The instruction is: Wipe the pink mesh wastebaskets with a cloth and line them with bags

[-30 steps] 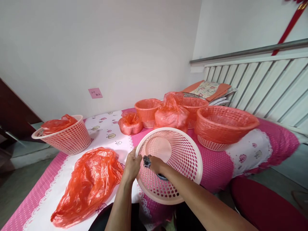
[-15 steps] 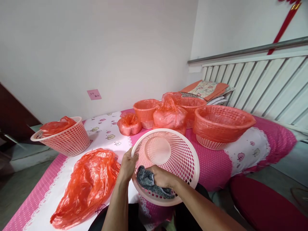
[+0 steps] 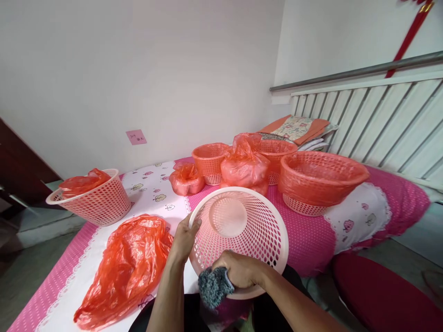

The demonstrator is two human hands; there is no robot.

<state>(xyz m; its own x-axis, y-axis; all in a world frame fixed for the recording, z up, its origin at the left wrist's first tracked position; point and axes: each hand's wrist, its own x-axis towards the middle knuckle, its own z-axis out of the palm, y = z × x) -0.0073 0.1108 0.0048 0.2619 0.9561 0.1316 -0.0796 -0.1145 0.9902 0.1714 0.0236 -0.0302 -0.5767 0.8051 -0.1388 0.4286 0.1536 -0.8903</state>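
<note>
A pink perforated plastic basket [image 3: 258, 221] is tilted with its opening toward me, over the near edge of the cloth-covered surface. My left hand [image 3: 185, 235] grips its rim at the left, thumb on the inside. Closed around a dark grey fuzzy cloth [image 3: 214, 287], my right hand [image 3: 238, 269] is at the basket's near rim, and the cloth hangs over that rim. Left of the basket a crumpled red plastic bag [image 3: 129, 263] lies flat on the cloth.
Another pink basket [image 3: 104, 203] holding a red bag stands at the left. Behind are a small red bag [image 3: 187, 179], a knotted bag [image 3: 245, 168] and bag-covered baskets, one large [image 3: 321, 177]. A dark red round seat [image 3: 380, 295] is at the lower right.
My right hand has moved the grey cloth from inside the basket down toward me onto the near rim, where it is more bunched. My left hand stays on the rim.
</note>
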